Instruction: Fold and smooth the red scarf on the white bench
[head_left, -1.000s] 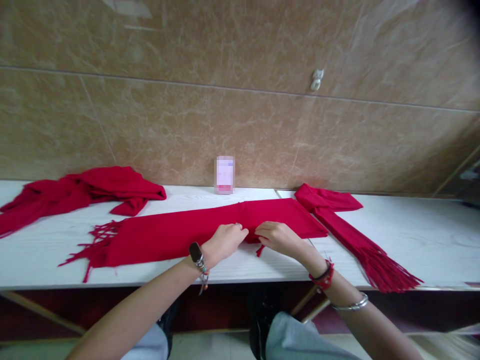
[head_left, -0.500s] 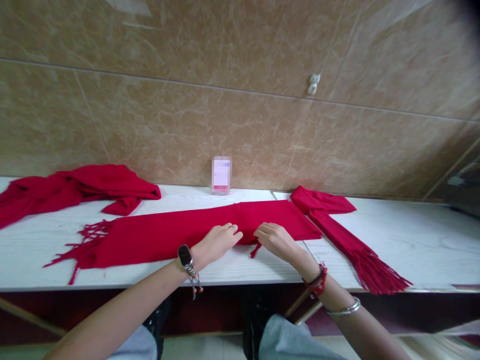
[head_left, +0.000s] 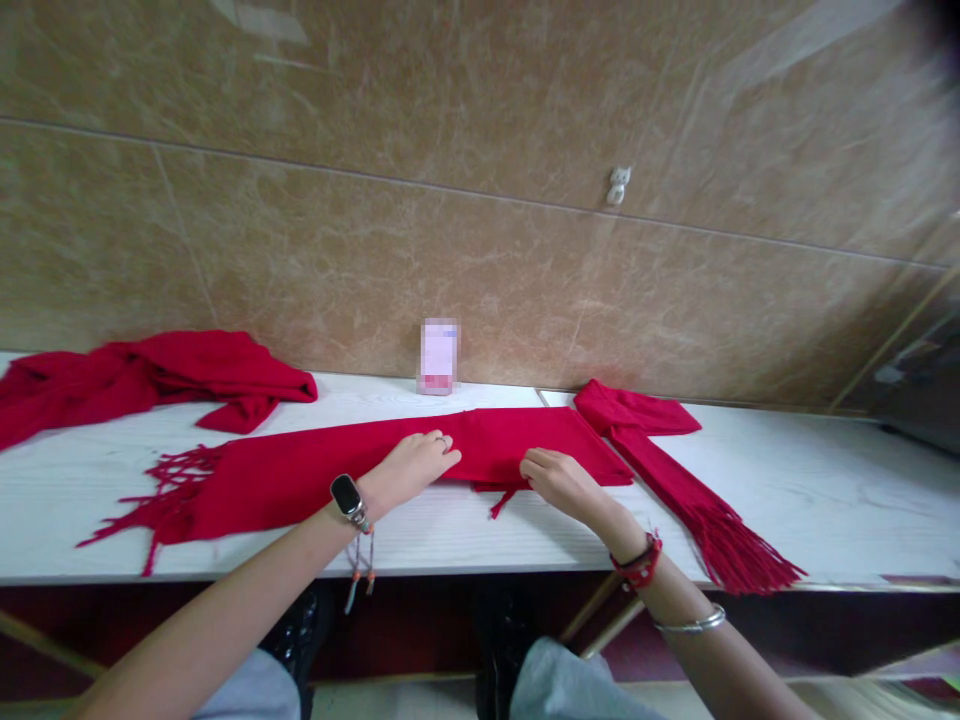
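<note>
A long red scarf (head_left: 285, 480) lies across the white table, folded over at its right part, with loose fringe fanned out at its left end. My left hand (head_left: 412, 465) rests over the scarf's middle, its fingers curled together against the cloth; a ring and a smartwatch are worn on that side. At the front edge of the folded part, my right hand (head_left: 559, 478) is closed with bent fingertips on the cloth. A small tuft of fringe (head_left: 501, 503) sticks out from under the fold beside it. Both sets of fingertips are partly hidden.
A crumpled red scarf (head_left: 217, 370) lies at the back left. Another red scarf (head_left: 667, 480) with fringe lies bent at the right. A small pinkish, blurred upright object (head_left: 439, 357) leans by the tiled wall (head_left: 337, 270). The white tabletop (head_left: 817, 490) ends at a front edge close to me.
My hands have moved apart along the scarf: the left one leftward, the right one slightly rightward. More of the folded part and its fringe tuft shows between them. The view has shifted a little.
</note>
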